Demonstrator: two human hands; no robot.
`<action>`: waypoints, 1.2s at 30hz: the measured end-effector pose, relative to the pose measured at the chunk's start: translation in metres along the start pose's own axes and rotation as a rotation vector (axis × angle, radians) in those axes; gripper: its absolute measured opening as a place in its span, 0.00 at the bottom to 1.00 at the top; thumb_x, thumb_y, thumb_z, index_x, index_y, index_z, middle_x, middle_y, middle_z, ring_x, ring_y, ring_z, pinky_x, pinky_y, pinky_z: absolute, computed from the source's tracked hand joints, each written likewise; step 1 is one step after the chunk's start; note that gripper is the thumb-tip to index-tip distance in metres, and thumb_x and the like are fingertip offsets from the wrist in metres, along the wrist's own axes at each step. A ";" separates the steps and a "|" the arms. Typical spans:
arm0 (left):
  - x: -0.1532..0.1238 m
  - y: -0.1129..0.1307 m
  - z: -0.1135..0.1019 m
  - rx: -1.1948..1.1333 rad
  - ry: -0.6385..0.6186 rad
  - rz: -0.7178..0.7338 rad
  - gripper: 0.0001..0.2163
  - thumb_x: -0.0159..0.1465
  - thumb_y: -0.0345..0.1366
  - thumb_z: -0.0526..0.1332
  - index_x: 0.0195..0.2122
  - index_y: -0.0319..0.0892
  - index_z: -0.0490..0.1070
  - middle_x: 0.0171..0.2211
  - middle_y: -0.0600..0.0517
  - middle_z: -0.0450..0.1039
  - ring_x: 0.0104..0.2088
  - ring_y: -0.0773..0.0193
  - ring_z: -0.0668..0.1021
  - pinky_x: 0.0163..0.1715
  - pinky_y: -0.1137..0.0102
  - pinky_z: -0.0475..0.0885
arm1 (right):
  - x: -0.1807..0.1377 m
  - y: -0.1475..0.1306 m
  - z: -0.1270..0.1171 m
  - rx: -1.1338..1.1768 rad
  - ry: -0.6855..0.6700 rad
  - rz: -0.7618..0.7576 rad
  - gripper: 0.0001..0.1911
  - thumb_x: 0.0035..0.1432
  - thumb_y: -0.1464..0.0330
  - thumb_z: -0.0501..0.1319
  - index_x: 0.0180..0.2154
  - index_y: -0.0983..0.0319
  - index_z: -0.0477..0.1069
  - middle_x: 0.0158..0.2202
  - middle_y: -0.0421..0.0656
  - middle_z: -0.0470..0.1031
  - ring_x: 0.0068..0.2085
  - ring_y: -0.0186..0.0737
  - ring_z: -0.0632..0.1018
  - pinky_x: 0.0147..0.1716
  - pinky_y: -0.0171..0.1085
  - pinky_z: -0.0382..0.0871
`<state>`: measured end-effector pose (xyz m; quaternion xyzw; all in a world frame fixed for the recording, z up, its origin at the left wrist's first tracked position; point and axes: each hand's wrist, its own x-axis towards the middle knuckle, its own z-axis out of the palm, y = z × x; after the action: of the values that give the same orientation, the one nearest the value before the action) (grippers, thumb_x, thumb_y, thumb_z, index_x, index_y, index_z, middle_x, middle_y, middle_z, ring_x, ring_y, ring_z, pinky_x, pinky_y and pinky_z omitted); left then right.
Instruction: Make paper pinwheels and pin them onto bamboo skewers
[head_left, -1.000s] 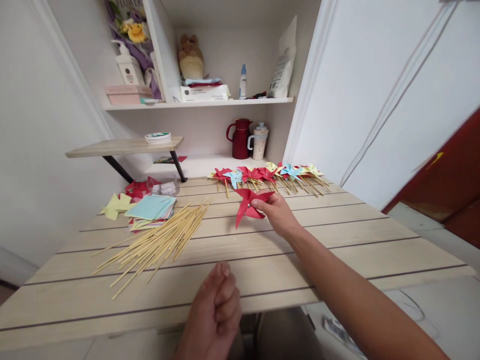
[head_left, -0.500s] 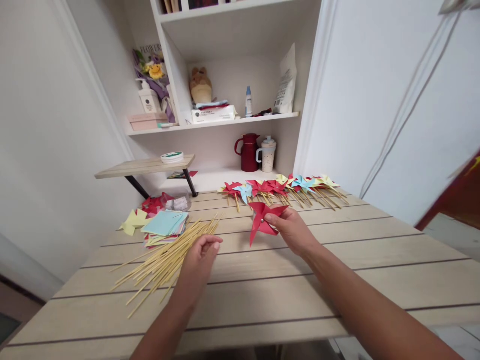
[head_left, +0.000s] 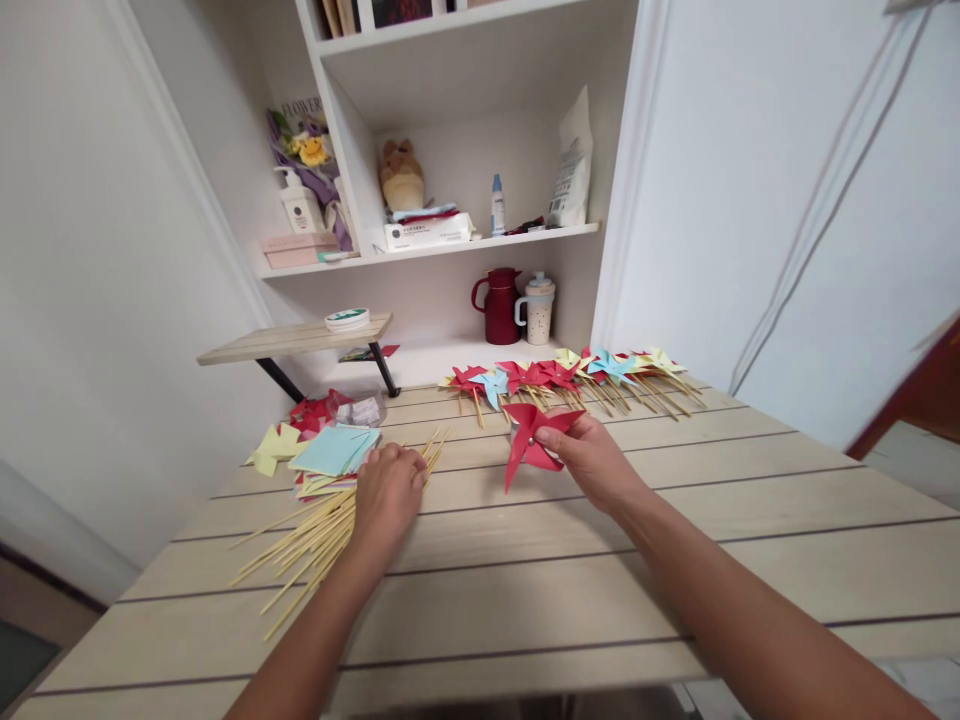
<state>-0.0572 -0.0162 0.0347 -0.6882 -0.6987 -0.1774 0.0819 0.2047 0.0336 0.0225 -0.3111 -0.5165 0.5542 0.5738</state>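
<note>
My right hand (head_left: 592, 462) pinches a red paper pinwheel (head_left: 534, 440) by one blade, just above the wooden table (head_left: 570, 560). My left hand (head_left: 388, 492) rests palm down on the far end of a loose pile of thin bamboo sticks (head_left: 319, 535), fingers curled over them; whether it grips a stick I cannot tell. A stack of coloured paper squares (head_left: 334, 452), light blue on top, lies just left of that hand.
A row of finished pinwheels on sticks (head_left: 570, 375) lines the table's far edge. Folded red and yellow pinwheels (head_left: 296, 428) lie at far left. A red jug (head_left: 501, 305) and a speckled cup (head_left: 538, 308) stand behind, below white shelves; a small raised shelf (head_left: 296, 338) juts out left.
My left hand came up from near my lap and reached onto the stick pile. My right hand kept hold of the red pinwheel. The view tilted up a little.
</note>
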 end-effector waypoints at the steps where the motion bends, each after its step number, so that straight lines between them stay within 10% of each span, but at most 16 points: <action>1: -0.001 -0.001 0.000 0.031 -0.018 -0.009 0.09 0.63 0.32 0.57 0.35 0.46 0.78 0.41 0.45 0.75 0.44 0.51 0.73 0.44 0.60 0.64 | 0.000 0.000 -0.001 0.003 0.006 0.001 0.15 0.45 0.59 0.74 0.32 0.60 0.77 0.29 0.41 0.79 0.30 0.39 0.75 0.30 0.36 0.67; 10: -0.017 -0.016 0.009 0.196 -0.053 -0.037 0.12 0.63 0.45 0.60 0.36 0.43 0.77 0.44 0.42 0.74 0.47 0.46 0.72 0.44 0.57 0.62 | 0.003 0.001 -0.002 0.026 -0.012 -0.026 0.16 0.43 0.59 0.74 0.29 0.62 0.75 0.23 0.37 0.72 0.23 0.31 0.66 0.24 0.33 0.59; 36: -0.026 -0.018 0.009 0.147 0.088 -0.050 0.12 0.66 0.34 0.57 0.32 0.46 0.81 0.42 0.46 0.79 0.44 0.49 0.75 0.43 0.56 0.61 | -0.003 0.000 0.002 -0.031 -0.059 0.050 0.15 0.45 0.59 0.74 0.31 0.61 0.76 0.27 0.39 0.76 0.28 0.34 0.71 0.29 0.34 0.62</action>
<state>-0.0726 -0.0373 0.0145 -0.6542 -0.7225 -0.1577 0.1586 0.2038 0.0301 0.0222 -0.3163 -0.5338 0.5693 0.5395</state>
